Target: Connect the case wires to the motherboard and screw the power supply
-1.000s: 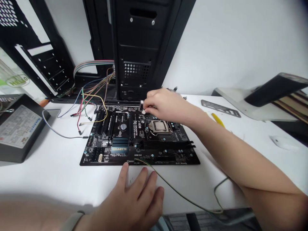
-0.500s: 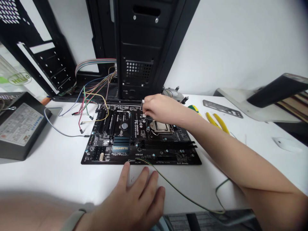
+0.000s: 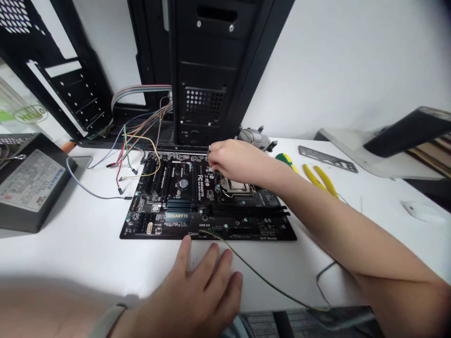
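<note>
A black Gigabyte motherboard [image 3: 176, 185] lies flat on the white table. My right hand [image 3: 232, 159] reaches over to its far edge, beside the processor socket [image 3: 237, 188]. The fingers there are bent and closed at the rear ports; what they grip is hidden beneath them. My left hand [image 3: 200, 281] rests at the near side of the board with its fingers spread on the table. Its index fingertip is at the board's front edge. A thin green-and-yellow cable [image 3: 260, 277] runs from a header at that edge past the left hand.
Behind the board stands an open black computer case [image 3: 207, 65] with loose coloured wires [image 3: 141, 136]. At left sits a power supply [image 3: 31, 183]. To the right lie a fan cooler [image 3: 254, 137], a green-yellow screwdriver handle [image 3: 287, 161], yellow-handled pliers [image 3: 319, 180] and a metal I/O plate [image 3: 327, 158].
The view has shifted very slightly. My right hand has tilted a little lower over the far edge, covering more of the ports. The left hand has stayed put.
</note>
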Motion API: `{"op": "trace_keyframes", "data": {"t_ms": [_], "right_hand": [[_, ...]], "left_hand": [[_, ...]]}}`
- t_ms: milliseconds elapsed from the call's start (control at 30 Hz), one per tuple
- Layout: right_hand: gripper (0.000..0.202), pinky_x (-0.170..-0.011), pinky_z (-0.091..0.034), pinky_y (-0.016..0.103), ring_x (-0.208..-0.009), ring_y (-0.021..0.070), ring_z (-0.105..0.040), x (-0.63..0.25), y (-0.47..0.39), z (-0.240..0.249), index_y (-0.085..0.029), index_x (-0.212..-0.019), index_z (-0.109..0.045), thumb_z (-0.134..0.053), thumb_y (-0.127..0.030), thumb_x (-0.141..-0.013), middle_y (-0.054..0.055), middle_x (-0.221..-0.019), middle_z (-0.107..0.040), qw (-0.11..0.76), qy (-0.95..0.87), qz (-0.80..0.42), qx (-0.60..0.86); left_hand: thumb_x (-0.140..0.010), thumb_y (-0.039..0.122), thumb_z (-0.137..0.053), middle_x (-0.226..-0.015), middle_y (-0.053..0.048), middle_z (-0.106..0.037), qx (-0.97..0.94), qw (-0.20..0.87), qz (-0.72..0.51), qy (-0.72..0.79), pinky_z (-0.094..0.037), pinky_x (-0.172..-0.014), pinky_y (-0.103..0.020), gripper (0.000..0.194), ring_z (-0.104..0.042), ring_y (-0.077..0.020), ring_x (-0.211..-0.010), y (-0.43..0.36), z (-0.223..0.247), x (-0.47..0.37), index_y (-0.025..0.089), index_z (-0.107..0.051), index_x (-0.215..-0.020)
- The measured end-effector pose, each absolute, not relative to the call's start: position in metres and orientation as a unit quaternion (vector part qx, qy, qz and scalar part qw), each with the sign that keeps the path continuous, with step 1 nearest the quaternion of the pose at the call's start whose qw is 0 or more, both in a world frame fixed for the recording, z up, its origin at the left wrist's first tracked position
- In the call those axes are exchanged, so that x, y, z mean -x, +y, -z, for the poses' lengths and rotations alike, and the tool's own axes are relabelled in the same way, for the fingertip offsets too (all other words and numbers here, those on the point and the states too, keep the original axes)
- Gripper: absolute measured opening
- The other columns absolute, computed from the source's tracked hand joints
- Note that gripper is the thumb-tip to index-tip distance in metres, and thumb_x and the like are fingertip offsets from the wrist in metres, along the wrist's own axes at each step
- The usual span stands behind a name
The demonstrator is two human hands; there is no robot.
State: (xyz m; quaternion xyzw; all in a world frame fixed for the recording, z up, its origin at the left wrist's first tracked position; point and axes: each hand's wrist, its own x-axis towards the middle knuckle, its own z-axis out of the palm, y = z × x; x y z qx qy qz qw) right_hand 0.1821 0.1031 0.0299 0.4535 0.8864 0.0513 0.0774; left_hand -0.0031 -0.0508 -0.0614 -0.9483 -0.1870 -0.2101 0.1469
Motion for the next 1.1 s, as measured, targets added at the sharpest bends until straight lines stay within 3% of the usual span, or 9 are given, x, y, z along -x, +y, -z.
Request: {"op": "trace_keyframes", "data": {"t_ms": [333, 933, 1100], "right_hand": [[0.021, -0.059, -0.025, 0.031, -0.081, 0.0194, -0.06, -0.1779, 0.0997, -0.0271, -0.01, -0.084, -0.067, -0.047, -0.005, -0.084, 0.009, -0.095, -0.066, 0.098, 0.879, -0.094, -0.458], [0.019, -0.06, -0.026, 0.03, -0.078, 0.017, -0.056, -0.1773, 0.1046, -0.0247, -0.013, -0.08, -0.068, -0.05, -0.005, -0.08, 0.008, -0.094, -0.067, 0.076, 0.883, -0.067, -0.459], [0.018, -0.066, -0.033, 0.029, -0.078, 0.0161, -0.056, -0.1813, 0.1091, -0.0215, -0.014, -0.075, -0.067, -0.052, -0.006, -0.079, 0.007, -0.088, -0.067, 0.048, 0.887, -0.015, -0.46]], "left_hand": [[-0.097, 0.025, -0.041, -0.122, -0.009, -0.062, 0.949, 0.146, 0.209, -0.188, -0.041, -0.089, -0.058, 0.027, -0.05, -0.0306, -0.113, -0.0523, 0.0676, 0.0028, 0.022, -0.061, -0.115], [-0.096, 0.025, -0.044, -0.123, -0.01, -0.062, 0.95, 0.154, 0.199, -0.185, -0.046, -0.087, -0.058, 0.027, -0.048, -0.0311, -0.114, -0.0519, 0.066, 0.0034, 0.021, -0.06, -0.117], [-0.095, 0.025, -0.046, -0.123, -0.01, -0.062, 0.951, 0.156, 0.195, -0.183, -0.046, -0.087, -0.058, 0.026, -0.049, -0.0314, -0.114, -0.0522, 0.066, 0.0028, 0.02, -0.06, -0.117]]}}
